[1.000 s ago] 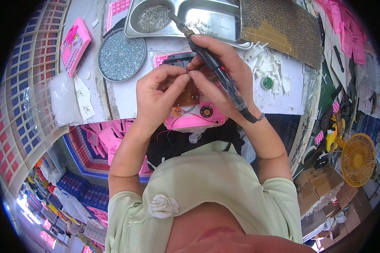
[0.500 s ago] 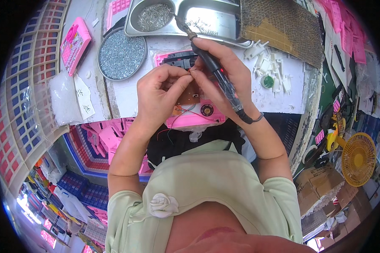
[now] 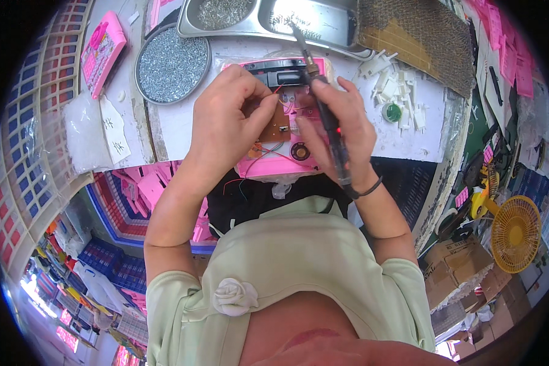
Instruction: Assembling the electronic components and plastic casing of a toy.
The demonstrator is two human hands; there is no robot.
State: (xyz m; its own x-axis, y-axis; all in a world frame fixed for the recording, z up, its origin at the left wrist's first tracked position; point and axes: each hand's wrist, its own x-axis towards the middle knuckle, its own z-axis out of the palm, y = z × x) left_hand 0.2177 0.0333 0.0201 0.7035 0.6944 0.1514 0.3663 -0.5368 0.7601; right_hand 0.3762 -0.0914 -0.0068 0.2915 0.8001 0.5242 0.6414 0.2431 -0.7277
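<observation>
Two hands: the left one [image 3: 229, 113] has thumb and forefinger pinched closed on a thin red wire [image 3: 279, 89]; the right one [image 3: 341, 125], a little blurred, grips a soldering iron [image 3: 329, 119], its thumb and fingers spread apart
Metal tray: above the work, its wall [image 3: 257, 23] dividing two compartments with small metal parts; the iron's tip is over the right compartment
Round dish: at left, filled with small screws [image 3: 172, 68]
White plastic parts: in a pile [image 3: 384, 82] at right, a green round piece [image 3: 392, 112] among them
Brown sheet: rough and flat [image 3: 418, 36], overlapping the tray's right end
Covering: both hands and the iron hide portions of the housing
Soldering iron: tip points away from the person, slightly leftward; long axis slants down to the right wrist
Pink housing: on the table edge, open side up [image 3: 268, 169], between the hands, with brown circuit board [image 3: 274, 129] and round black speaker [image 3: 299, 151]; its long axis runs away from the person
</observation>
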